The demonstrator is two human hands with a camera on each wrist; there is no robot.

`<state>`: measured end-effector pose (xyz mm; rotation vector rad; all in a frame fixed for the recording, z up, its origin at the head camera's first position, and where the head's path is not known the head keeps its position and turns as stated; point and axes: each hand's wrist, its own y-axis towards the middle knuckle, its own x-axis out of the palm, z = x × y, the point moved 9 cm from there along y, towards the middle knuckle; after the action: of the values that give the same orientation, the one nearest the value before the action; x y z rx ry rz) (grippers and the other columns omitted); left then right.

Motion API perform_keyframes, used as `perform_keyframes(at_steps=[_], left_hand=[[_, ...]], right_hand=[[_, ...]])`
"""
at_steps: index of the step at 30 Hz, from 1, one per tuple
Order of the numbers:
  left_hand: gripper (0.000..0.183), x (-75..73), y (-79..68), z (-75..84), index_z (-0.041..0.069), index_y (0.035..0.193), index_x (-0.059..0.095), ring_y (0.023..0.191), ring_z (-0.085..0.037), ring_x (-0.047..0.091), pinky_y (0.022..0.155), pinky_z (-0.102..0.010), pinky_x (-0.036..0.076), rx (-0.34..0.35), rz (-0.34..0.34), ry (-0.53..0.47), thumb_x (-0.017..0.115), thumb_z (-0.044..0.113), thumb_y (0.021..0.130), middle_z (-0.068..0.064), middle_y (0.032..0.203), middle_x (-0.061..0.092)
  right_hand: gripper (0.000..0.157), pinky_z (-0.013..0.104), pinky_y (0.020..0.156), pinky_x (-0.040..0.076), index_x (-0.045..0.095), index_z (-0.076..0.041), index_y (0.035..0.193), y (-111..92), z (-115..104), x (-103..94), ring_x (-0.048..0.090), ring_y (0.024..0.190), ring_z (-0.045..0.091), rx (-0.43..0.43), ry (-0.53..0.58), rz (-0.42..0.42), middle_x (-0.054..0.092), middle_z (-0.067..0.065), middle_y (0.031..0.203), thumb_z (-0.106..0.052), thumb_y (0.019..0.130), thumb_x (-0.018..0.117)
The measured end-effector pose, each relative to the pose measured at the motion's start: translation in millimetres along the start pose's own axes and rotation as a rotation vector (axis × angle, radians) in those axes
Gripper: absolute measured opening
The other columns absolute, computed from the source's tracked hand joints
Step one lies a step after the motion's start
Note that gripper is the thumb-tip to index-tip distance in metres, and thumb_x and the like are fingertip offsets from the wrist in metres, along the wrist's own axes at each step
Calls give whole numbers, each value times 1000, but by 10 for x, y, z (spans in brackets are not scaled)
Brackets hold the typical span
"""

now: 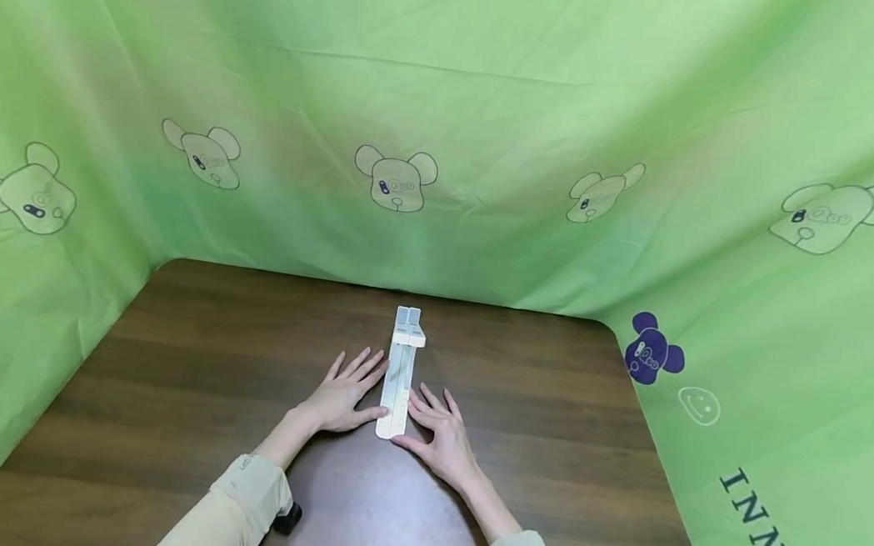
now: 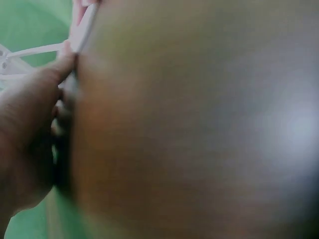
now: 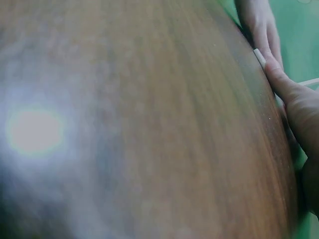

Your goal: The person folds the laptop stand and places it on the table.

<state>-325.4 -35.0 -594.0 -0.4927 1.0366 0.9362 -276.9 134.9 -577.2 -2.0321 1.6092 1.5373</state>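
Note:
A long, narrow white plastic stand-like piece lies lengthwise on the table, with a seam down its middle and a raised, slotted bracket at its far end. My left hand rests on the wood to its left, fingers spread and straight, thumb touching its near part. On the other side my right hand has its straight fingers along the right edge and its thumb at the near right corner. The left wrist view catches the left hand at the margin; in the right wrist view the right hand hides most of the piece.
The brown wooden table has rounded far corners. Green cloth with printed bear heads hangs around its back and sides. Light glares off the tabletop between the forearms.

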Motion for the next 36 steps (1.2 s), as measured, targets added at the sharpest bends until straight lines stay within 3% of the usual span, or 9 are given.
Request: perform_keyframes(at_steps=[6,15,24,30,36], left_hand=[[81,29,-135,78,9,171,39,171,-42,22,136,-73,11,-21,55,58,58,58,108,-14,182,31],[78,61,-154,88,14,173,37,172,-37,20,137,-71,12,-63,48,120,56,56,109,-11,184,28],[80,57,-228,110,15,171,40,171,-41,21,136,-73,11,-38,78,73,56,61,108,-12,183,30],[95,50,-256,125,17,172,40,172,-39,18,138,-70,8,-34,49,50,60,76,99,-11,184,27],[92,38,-300,143,19,173,38,173,-38,18,139,-69,10,-67,6,96,64,69,100,-9,185,26]], right_hand=[[65,70,123,39,77,4,132,4,3,7,65,143,41,-7,-3,8,74,16,143,-30,80,96],[66,68,128,37,75,3,136,14,35,1,63,146,39,39,13,-23,72,14,147,-32,83,95],[64,68,127,38,75,3,136,12,32,-16,63,146,40,35,18,-30,73,15,146,-29,84,94],[64,68,129,37,75,3,136,17,43,-37,62,147,39,35,20,-24,72,15,146,-29,84,94],[64,69,128,37,75,3,136,1,27,-1,63,146,40,30,20,-32,72,15,146,-29,85,93]])
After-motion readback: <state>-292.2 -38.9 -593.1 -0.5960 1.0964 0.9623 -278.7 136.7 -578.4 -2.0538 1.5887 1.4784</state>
